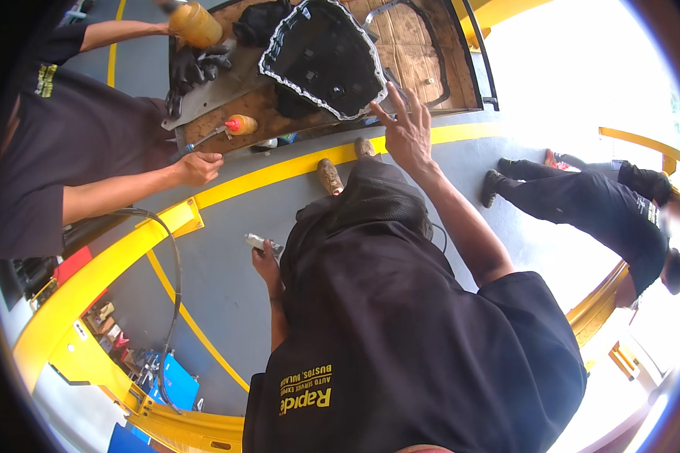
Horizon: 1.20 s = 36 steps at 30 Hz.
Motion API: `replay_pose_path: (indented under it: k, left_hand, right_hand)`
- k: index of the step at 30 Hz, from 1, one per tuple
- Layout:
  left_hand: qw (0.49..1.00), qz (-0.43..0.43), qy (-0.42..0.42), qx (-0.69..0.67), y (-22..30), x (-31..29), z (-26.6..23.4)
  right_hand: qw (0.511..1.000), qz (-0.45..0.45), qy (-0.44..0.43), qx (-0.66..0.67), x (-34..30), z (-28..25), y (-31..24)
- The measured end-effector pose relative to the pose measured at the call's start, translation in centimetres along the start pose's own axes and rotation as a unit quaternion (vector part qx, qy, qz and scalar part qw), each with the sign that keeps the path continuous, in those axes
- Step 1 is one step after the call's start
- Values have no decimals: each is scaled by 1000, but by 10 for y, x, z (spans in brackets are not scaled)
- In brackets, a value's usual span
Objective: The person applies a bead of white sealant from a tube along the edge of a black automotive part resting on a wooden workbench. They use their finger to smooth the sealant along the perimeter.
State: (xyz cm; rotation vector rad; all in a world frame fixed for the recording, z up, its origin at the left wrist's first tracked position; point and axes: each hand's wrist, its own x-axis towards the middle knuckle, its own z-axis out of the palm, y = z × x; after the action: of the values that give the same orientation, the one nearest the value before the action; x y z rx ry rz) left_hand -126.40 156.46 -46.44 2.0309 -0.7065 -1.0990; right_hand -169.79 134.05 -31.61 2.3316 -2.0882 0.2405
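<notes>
My left hand (266, 263) hangs low beside my body, closed around a silver squeeze tube (260, 243). My right hand (408, 140) is raised at the near right corner of a black oil pan (321, 64), fingers stretched out and apart, holding nothing. Its fingertips are at the pan's rim; whether they touch it I cannot tell. A wavy bead of grey sealant (285, 100) runs along that rim, and the pan's open side faces up. The pan rests on a brown workbench top (404, 38).
A thin dark gasket (440, 60) lies right of the pan. At left, a co-worker (91, 136) holds an amber bottle (195, 24); a red-capped bottle (240, 124) and black gloves (193, 72) lie nearby. Yellow lift arms (106, 283) flank me. Another person (589, 204) bends at right.
</notes>
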Motion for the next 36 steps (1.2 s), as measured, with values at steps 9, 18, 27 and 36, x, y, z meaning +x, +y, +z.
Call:
replay_pose_path:
  k: [9, 18, 27, 36]
  left_hand:
    - [1000, -14, -20, -3, -9, 16, 17]
    - [999, -1, -25, -20, -9, 13, 15]
    - [1000, -27, -10, -8, -5, 4, 4]
    - [1000, 12, -13, -22, 15, 15, 5]
  right_hand:
    - [997, -54, -60, 5, 10, -5, -13]
    - [999, -33, -37, -15, 23, 1, -5]
    - [992, -81, -89, -34, -3, -11, -16]
    - [997, -57, -59, -6, -10, 1, -14]
